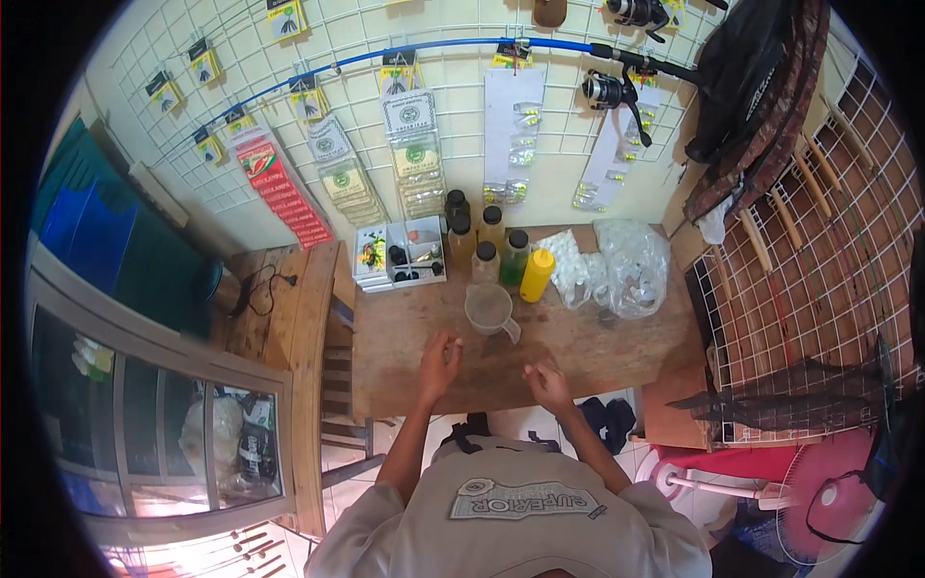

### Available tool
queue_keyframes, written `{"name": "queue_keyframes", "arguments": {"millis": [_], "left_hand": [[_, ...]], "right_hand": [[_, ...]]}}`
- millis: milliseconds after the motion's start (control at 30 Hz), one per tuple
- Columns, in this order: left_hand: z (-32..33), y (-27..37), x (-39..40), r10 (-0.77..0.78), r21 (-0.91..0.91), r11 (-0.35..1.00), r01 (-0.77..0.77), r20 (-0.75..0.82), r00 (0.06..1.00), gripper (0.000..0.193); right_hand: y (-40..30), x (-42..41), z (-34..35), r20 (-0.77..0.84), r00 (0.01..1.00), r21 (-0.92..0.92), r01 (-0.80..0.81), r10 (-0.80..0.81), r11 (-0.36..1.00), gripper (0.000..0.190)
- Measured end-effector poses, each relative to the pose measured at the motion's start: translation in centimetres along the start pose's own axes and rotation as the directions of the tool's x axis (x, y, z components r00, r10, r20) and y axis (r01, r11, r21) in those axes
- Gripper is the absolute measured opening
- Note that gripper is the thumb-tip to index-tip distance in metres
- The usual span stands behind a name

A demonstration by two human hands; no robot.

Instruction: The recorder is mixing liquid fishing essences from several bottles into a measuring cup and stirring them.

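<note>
My left hand (440, 363) is over the wooden table (405, 361), fingers loosely curled, with no object visible in it. Just in front of it and to its right stands a clear plastic measuring jug (489, 309), its handle pointing towards me. My right hand (547, 383) hovers near the table's front edge, fingers bent inwards; whether it holds something small cannot be told. Behind the jug are several black-capped bottles, among them one with green liquid (514, 261). A yellow squeeze bottle (537, 276) leans beside them.
A white divided box (394, 282) with small items sits at the back left. White packing material (567, 267) and a clear plastic bag (632, 271) lie at the back right. Fishing reels, a blue rod (433, 45) and packets hang on the wall grid. A pink fan (827, 498) stands at lower right.
</note>
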State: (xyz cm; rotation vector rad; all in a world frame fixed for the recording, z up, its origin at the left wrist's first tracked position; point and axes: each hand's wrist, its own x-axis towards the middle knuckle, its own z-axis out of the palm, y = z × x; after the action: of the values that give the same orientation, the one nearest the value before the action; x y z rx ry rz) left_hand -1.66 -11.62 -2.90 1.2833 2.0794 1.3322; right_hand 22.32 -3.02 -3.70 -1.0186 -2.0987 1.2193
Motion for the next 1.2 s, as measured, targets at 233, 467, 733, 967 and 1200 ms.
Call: {"name": "queue_keyframes", "arguments": {"millis": [233,467,733,967,1200], "left_hand": [[3.3,-2.3,5.9,0.196,0.095,0.973,-0.210,0.143,0.970,0.070],[5.8,-4.0,7.4,0.097,0.082,0.989,-0.121,0.255,0.962,0.101],[3.2,-4.0,8.9,0.212,0.010,0.971,-0.239,0.427,0.879,0.105],[4.1,-2.9,7.8,0.257,0.123,0.939,-0.320,0.362,0.896,0.092],[5.4,-0.9,7.2,0.161,0.255,0.942,-0.217,0.223,0.961,0.100]], "right_hand": [[-0.6,9.1,3.9,-0.136,0.982,-0.140,0.111,-0.130,0.984,0.044],[-0.6,10.6,4.7,-0.058,0.996,-0.007,-0.069,0.068,0.998,0.063],[-4.0,13.1,0.8,-0.100,0.950,-0.515,0.204,-0.295,0.832,0.043],[-7.4,21.8,-0.8,-0.219,0.873,-0.799,0.096,-0.435,0.594,0.052],[-5.7,24.2,-0.2,-0.120,0.972,-0.867,-0.005,-0.200,0.499,0.050]]}}
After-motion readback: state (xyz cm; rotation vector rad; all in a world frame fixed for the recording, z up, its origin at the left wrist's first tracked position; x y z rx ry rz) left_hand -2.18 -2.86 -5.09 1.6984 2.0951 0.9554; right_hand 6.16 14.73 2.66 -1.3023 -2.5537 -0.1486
